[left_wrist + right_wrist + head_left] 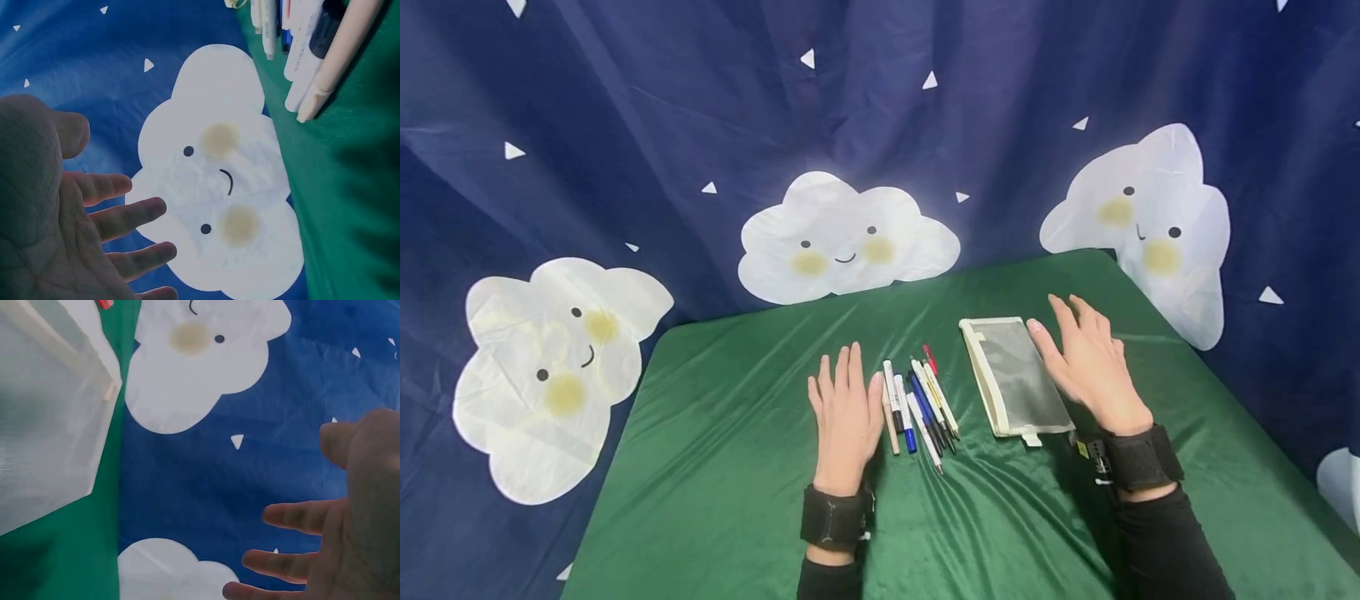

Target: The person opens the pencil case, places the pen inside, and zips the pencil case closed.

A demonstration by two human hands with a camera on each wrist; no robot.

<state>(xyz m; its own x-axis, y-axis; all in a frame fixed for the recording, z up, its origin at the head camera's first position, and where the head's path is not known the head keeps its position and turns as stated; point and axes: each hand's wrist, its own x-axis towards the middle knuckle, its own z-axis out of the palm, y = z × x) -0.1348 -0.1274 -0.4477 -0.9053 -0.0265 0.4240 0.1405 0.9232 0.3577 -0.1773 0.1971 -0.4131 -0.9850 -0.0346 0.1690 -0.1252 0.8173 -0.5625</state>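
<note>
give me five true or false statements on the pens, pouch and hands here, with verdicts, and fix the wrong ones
1. The pouch lies to the person's right of the pens. True.
2. The pens are inside the pouch. False: they lie beside it on the green cloth.
3. The left hand is nearer the pens than the right hand is. True.
4. The right hand grips the pouch. False: its fingers are extended and it holds nothing.
5. The red pen is at the group's far end. True.

Navy curtain [880, 125], green cloth [722, 467]
You face 3 smiling white clouds [850, 221] among small white triangles [930, 81] on the curtain.
</note>
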